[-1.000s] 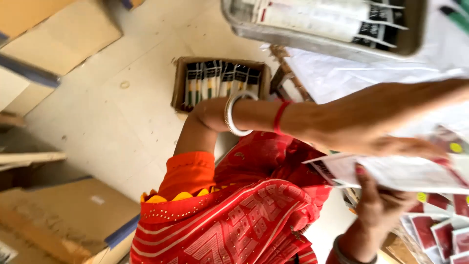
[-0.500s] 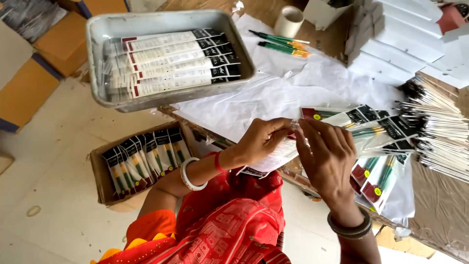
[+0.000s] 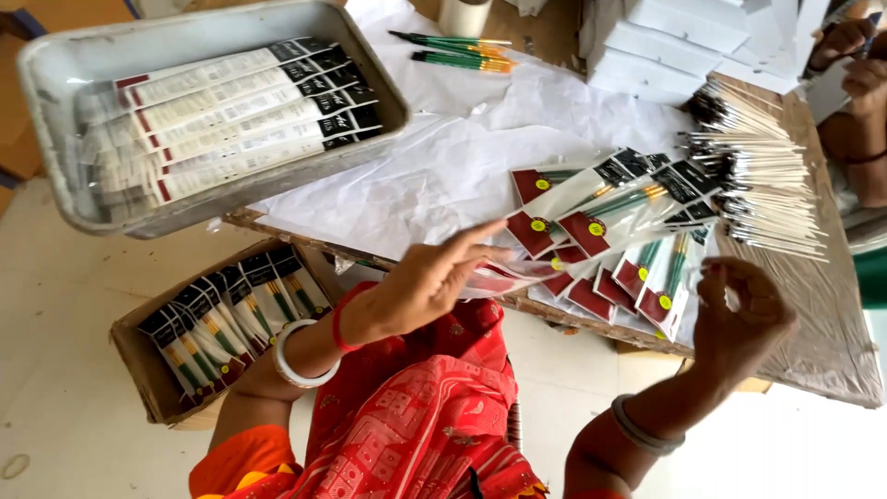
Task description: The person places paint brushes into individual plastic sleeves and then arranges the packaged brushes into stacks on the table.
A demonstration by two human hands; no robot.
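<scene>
— What's she got in her hands?

— The left hand (image 3: 434, 282) is stretched out flat over the near edge of the worktop (image 3: 832, 342), fingers spread wide, palm down on a clear packet (image 3: 504, 275) that sticks out past the edge. It's pressing on it more than clasping it; that grip is loose and wide.

— And the other one?

— The right hand (image 3: 744, 319) is raised just off the worktop's front edge, fingers curled in to a narrow grip. It's right at the corner of the fanned brush packets (image 3: 614, 240), but I can't tell whether it's actually pinching anything.

— Those packets are where?

— Spread in a fan on the white paper (image 3: 443, 166), red cards at the near end, black headers at the far end, with green-handled brushes inside. Just right of them lies a heap of loose white-handled brushes (image 3: 762, 185).

— Anything else around?

— A grey metal tray (image 3: 55, 139) at the left holds long packed sleeves. Below it on the floor sits a cardboard box (image 3: 148, 379) of more packed brushes. A few loose green brushes (image 3: 457, 51) lie at the far side, and another person's hands (image 3: 855, 55) show at the far right corner.
</scene>
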